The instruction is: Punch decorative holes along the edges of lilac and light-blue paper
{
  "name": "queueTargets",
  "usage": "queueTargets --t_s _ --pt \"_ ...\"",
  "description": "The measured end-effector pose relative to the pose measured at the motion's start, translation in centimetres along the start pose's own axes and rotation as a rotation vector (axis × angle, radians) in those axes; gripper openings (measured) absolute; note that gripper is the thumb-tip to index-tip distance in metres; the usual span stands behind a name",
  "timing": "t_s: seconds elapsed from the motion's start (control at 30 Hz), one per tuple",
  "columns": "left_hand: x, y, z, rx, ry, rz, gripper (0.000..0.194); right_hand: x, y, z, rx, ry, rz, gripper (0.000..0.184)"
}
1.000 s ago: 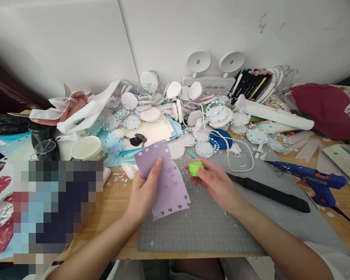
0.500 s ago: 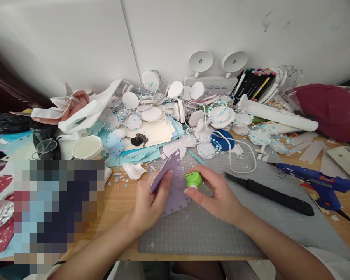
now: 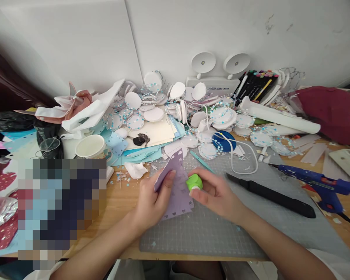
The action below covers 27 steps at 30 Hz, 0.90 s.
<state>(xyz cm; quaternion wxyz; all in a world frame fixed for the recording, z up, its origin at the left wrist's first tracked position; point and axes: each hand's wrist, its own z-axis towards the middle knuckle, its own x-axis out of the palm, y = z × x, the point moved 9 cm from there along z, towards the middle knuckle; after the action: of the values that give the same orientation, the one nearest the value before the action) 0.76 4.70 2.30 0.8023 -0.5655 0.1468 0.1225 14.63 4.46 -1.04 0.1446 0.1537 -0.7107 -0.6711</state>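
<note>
My left hand [image 3: 157, 200] is closed on a folded purple paper [image 3: 177, 204], thumb on the near face. Small cut-out shapes, some like hearts, run along the paper's edges. In my right hand [image 3: 217, 194] is a small green craft paper punch [image 3: 194, 182], with my thumb on its white part and my fingers behind it. The punch is at the paper's right edge; whether the paper sits in its slot I cannot tell. Both hands are above the grey cutting mat [image 3: 221, 237].
A black utility knife [image 3: 280, 198] lies right of my hands, and a blue glue gun [image 3: 317, 181] beyond it. White discs [image 3: 153, 114] with blue-dotted trim pile up behind. A paper cup [image 3: 90, 146], keys [image 3: 141, 139] and a white cable [image 3: 245, 172] lie around the mat.
The view has shifted slightly. My right thumb looks pressed closer on the punch's white part. Both hands keep hold of the paper and the punch.
</note>
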Motion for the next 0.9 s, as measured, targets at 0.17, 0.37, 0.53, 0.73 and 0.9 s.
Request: queueTargets --t_s 0.17,0.37,0.53,0.73,0.9 --pt "0.6 0.1 -0.2 0.012 0.024 -0.022 0.026 0.4 -0.9 -0.3 -0.001 -0.026 0.046 0.024" --pt "0.7 0.0 -0.4 0.048 -0.005 -0.037 0.015 0.8 -1.3 0.1 0.118 -0.010 0.270 0.033" --pt "0.8 0.2 -0.5 0.041 0.019 -0.035 0.015 0.3 -1.3 0.0 0.128 -0.072 0.266 0.040" --pt "0.7 0.1 -0.5 0.054 0.017 -0.011 0.016 0.2 -1.4 0.1 0.139 -0.082 0.285 0.041" --pt "0.6 -0.1 -0.3 0.053 0.003 -0.007 0.018 0.1 -1.8 0.2 0.132 -0.108 0.329 0.042"
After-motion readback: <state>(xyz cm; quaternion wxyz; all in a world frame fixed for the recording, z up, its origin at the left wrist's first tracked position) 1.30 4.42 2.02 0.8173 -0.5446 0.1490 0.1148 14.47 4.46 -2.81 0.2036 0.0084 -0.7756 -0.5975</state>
